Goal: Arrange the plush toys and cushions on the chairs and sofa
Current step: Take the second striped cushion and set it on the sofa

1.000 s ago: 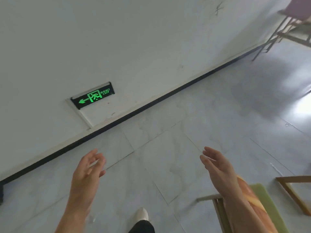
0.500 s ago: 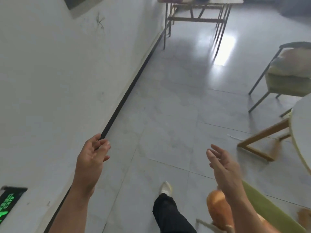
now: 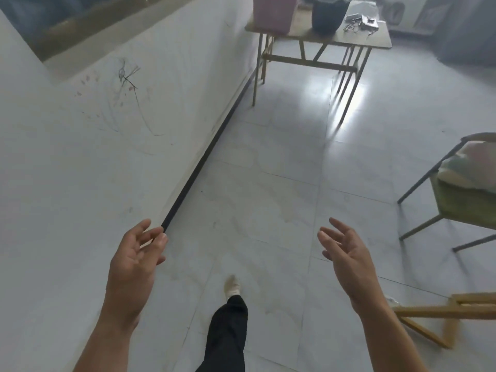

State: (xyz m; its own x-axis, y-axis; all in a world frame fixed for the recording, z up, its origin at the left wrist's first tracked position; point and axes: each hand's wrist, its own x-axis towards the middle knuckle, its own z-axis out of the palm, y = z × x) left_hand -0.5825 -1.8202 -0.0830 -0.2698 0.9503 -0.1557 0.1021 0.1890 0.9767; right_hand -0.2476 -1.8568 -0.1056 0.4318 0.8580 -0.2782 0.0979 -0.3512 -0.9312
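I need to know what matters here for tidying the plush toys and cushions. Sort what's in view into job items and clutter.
Part of the job:
- pale, soft cushion or plush, too blurred to tell which
- green-seated metal-framed chair it lies on
- empty left hand and right hand

Just lying about:
- pink bin
- dark bucket
- folding table under them
- wooden frame

Plain indoor room, home-like. Tiled floor [image 3: 268, 189], scribbled white wall [image 3: 80, 157], folding table [image 3: 375, 38] with buckets [image 3: 328, 12], metal chair [image 3: 456, 200] holding cushion [image 3: 472, 167].
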